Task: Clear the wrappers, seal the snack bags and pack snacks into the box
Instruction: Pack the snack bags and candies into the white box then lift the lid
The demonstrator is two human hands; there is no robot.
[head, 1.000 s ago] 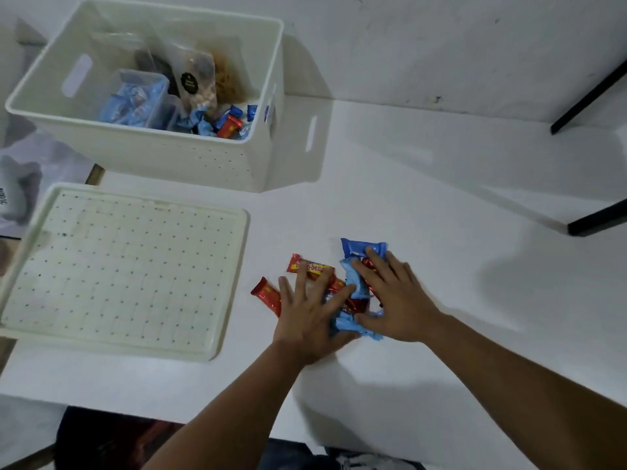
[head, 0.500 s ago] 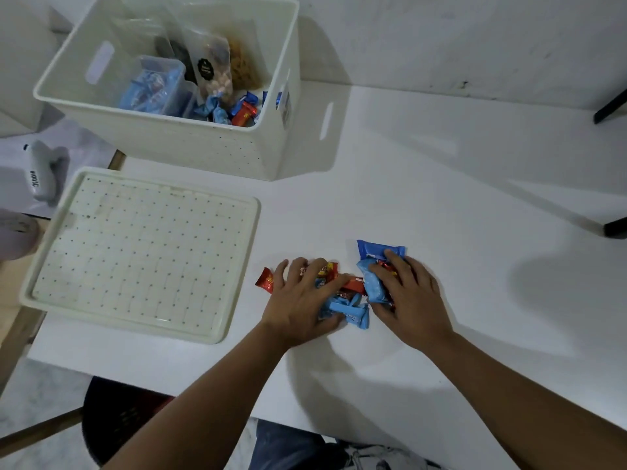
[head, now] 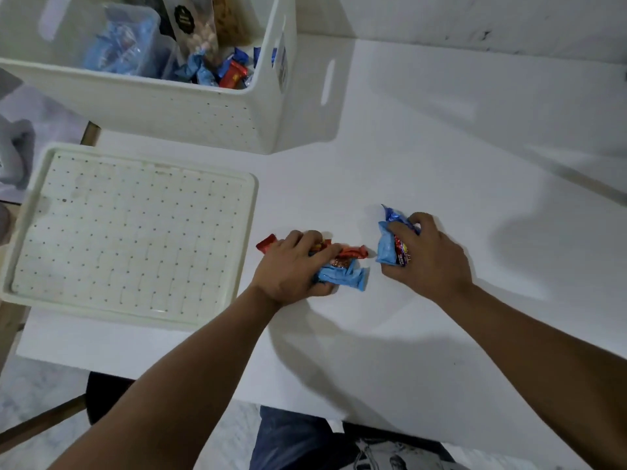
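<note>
On the white table, my left hand (head: 292,269) grips a bunch of red and blue snack packets (head: 342,271), its fingers curled round them. A little to the right, my right hand (head: 428,256) grips another bunch of blue and red packets (head: 387,247). The two bunches lie apart by a small gap. The white box (head: 203,110) stands at the back left and holds a clear tub with blue packets (head: 117,45), upright snack bags (head: 196,25) and loose red and blue packets (head: 230,71).
A white perforated lid (head: 129,232) lies flat on the table left of my hands, in front of the box. The table's front edge runs just below my forearms. A dark stool shows under the table at lower left.
My hands have split the one pile into two bunches and curled round them, the right hand drawing its bunch to the right. The camera has moved closer to the box.
</note>
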